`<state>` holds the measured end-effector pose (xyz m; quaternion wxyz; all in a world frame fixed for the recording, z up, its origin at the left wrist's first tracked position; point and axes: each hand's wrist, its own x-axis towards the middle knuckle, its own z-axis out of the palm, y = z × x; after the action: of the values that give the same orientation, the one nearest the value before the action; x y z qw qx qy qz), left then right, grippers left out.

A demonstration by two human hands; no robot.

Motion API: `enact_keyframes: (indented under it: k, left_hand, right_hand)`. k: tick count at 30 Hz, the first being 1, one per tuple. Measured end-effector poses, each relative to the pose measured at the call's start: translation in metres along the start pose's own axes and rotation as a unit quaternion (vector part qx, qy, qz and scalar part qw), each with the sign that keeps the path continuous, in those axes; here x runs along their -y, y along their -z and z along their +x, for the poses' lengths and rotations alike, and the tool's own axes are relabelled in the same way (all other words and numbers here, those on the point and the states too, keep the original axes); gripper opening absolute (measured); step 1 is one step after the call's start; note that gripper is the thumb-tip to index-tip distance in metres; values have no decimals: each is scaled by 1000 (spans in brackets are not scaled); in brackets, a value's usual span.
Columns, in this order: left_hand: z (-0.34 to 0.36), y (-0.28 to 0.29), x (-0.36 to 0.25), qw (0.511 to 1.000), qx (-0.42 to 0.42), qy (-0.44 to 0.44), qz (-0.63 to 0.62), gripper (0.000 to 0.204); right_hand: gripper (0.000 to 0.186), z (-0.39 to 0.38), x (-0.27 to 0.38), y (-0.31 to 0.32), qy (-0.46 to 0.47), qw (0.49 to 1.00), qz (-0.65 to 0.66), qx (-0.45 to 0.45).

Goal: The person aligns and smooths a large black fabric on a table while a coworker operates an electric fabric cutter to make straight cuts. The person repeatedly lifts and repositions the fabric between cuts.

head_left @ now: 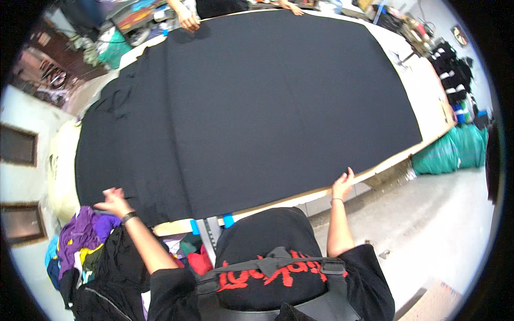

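A large sheet of black fabric (267,112) lies spread across the table, mostly flat, with a long crease left of its middle and wrinkles toward its left end. My left hand (113,203) is at the fabric's near left corner, fingers spread and nothing held. Whether it touches the cloth I cannot tell. At the near edge, right of centre, my right hand (342,184) is by the fabric's border with its fingers stretched out. Across the table, another person's hand (188,20) rests at the far edge, and their other hand (292,7) is farther right.
Pale table surface (428,99) shows beyond the fabric's right end. A heap of coloured clothes (88,235) sits by my left arm. Green sacks (452,151) stand at the table's right end. A metal rail (210,235) with blue tape juts toward me from the near edge.
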<state>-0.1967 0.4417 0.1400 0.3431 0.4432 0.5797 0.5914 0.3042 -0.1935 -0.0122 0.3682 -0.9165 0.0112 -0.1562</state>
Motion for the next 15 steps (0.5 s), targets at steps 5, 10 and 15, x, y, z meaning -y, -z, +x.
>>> enact_keyframes:
  k: [5,10,15]
  left_hand:
    - [-29,-13,-43,955,156,-175,182,74]
    - [-243,-56,-15,695,394,-507,323,65]
    - [-358,-57,31,646,536,-418,346,77]
  right_hand:
    - [35,-7,4,-10,-49,998,18,-42]
    - [34,-4,10,-7,-92,993,-3,-70]
    - [42,34,-1,12,-221,969,8,-106]
